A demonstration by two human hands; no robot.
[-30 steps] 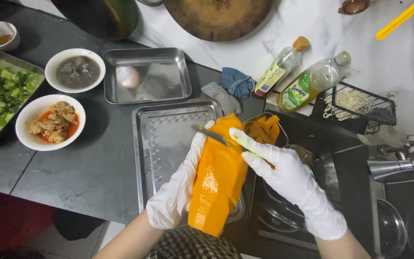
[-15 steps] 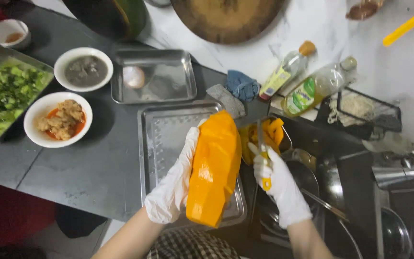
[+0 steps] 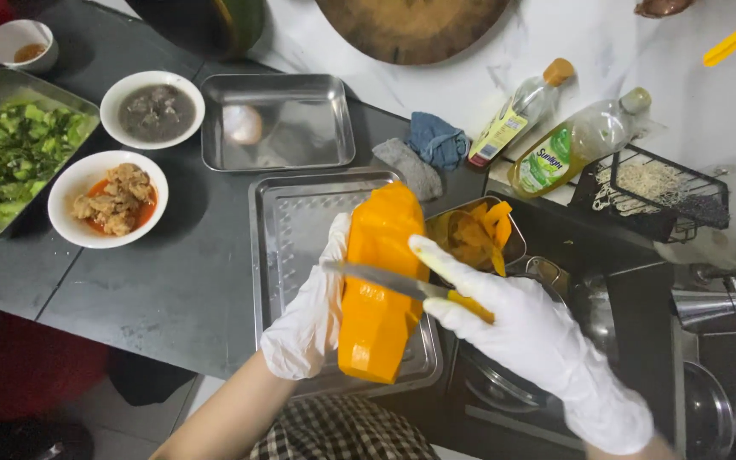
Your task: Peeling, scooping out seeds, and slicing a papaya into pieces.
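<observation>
Peeling in hand: left hand (image 3: 313,319) gripping papaya (image 3: 378,285) over tray (image 3: 287,223), right hand (image 3: 521,328) closed on knife (image 3: 393,281) laid across it; long axis near-to-far, narrow end far; likely next a shallow stroke along it, peels in tin (image 3: 514,247) behind.

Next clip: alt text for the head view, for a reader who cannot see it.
Two white-gloved hands peel a large orange fruit over a steel tray: the left hand holds it while the right hand lays a knife across it. Orange peelings fill a small container alongside.
</observation>
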